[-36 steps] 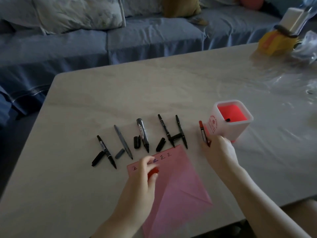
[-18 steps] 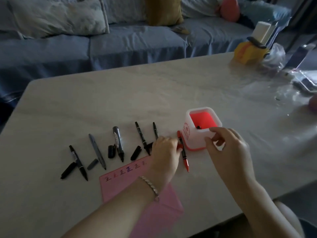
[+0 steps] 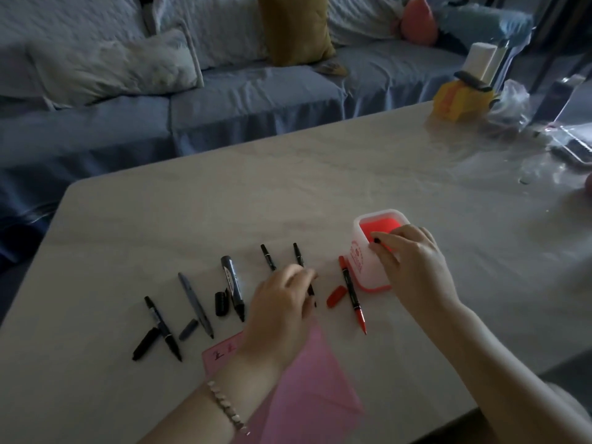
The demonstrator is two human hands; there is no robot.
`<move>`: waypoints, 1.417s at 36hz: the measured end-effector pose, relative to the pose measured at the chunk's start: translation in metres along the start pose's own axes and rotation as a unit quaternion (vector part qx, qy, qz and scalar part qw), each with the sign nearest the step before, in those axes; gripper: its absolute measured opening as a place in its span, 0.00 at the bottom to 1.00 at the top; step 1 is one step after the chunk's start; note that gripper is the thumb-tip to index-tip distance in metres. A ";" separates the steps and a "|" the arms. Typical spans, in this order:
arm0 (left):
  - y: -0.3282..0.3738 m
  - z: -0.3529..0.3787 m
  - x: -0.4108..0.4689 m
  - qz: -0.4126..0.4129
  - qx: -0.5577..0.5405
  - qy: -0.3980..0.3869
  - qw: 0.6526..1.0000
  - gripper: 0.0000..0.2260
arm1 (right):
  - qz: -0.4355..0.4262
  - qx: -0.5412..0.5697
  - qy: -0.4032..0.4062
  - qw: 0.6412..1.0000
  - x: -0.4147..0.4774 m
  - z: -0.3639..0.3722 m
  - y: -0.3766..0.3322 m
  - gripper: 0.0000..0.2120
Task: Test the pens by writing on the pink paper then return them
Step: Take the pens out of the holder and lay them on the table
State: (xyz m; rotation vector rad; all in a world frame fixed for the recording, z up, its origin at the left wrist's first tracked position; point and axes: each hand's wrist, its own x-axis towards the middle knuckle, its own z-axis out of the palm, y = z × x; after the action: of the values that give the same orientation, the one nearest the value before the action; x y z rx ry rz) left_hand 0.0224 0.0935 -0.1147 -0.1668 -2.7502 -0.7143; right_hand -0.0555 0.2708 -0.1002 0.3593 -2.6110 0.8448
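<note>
Several uncapped pens lie in a row on the table above the pink paper (image 3: pixel 307 392), which carries small written marks at its top left. The red pen (image 3: pixel 350 291) lies beside the white pen holder (image 3: pixel 362 267), and its red cap (image 3: pixel 336 296) rests just left of it. My left hand (image 3: pixel 282 306) reaches over the paper, its fingertips curled round the middle of a thin black pen (image 3: pixel 299 259). A second thin black pen (image 3: pixel 268 261) is partly hidden under that hand. My right hand (image 3: pixel 413 264) grips the holder's near right rim.
Further left lie a thick marker (image 3: pixel 232 285) with its cap (image 3: pixel 221 303), a grey pen (image 3: pixel 195 304) with cap, and a black pen (image 3: pixel 163 328) with cap. A yellow box (image 3: pixel 458 100) and plastic wrap sit at the far right. A blue sofa stands behind the table.
My left hand has left the red cap beside the red pen and shifted left onto a black pen. My right hand has settled on the holder's rim.
</note>
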 end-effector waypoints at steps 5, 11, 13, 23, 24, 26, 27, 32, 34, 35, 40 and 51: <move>-0.016 -0.020 -0.022 -0.015 -0.005 0.029 0.999 0.15 | -0.106 0.054 0.072 0.990 -0.011 -0.014 -0.020 0.13; -0.030 -0.039 -0.053 -0.036 -0.025 0.078 0.996 0.21 | -0.164 0.200 0.086 0.962 -0.043 -0.019 -0.075 0.10; -0.033 -0.045 -0.065 -0.053 -0.029 0.070 0.996 0.22 | -0.061 0.322 0.044 0.944 -0.056 -0.008 -0.093 0.07; -0.037 -0.059 -0.124 -0.092 -0.057 0.006 0.994 0.10 | 0.284 0.610 -0.154 0.723 -0.109 0.031 -0.137 0.08; -0.037 -0.060 -0.127 -0.090 -0.045 -0.006 0.995 0.10 | 0.283 0.586 -0.187 0.736 -0.112 0.035 -0.139 0.05; -0.037 -0.061 -0.131 -0.089 -0.032 -0.021 0.995 0.10 | 0.265 0.527 -0.246 0.769 -0.117 0.041 -0.141 0.09; -0.037 -0.062 -0.131 -0.092 -0.038 -0.021 0.995 0.10 | 0.250 0.503 -0.267 0.783 -0.119 0.044 -0.142 0.13; -0.033 -0.061 -0.132 -0.093 -0.088 -0.046 0.991 0.08 | 0.191 0.425 -0.305 0.830 -0.119 0.045 -0.145 0.12; -0.029 -0.060 -0.132 -0.083 -0.104 -0.057 0.989 0.10 | 0.194 0.423 -0.308 0.830 -0.119 0.045 -0.143 0.10; -0.028 -0.059 -0.131 -0.080 -0.109 -0.059 0.989 0.11 | 0.195 0.421 -0.308 0.830 -0.119 0.045 -0.142 0.10; -0.026 -0.059 -0.132 -0.073 -0.135 -0.062 0.986 0.15 | 0.187 0.425 -0.313 0.829 -0.123 0.047 -0.138 0.12; -0.032 -0.069 -0.143 -0.073 -0.111 -0.038 0.990 0.11 | 0.127 0.499 -0.316 0.797 -0.128 0.049 -0.142 0.15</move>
State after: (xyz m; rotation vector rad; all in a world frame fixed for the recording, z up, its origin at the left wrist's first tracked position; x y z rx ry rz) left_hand 0.1702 0.0265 -0.1157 -0.0394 -2.7711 -1.0743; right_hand 0.0955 0.1450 -0.1184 0.6434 -2.4934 2.5710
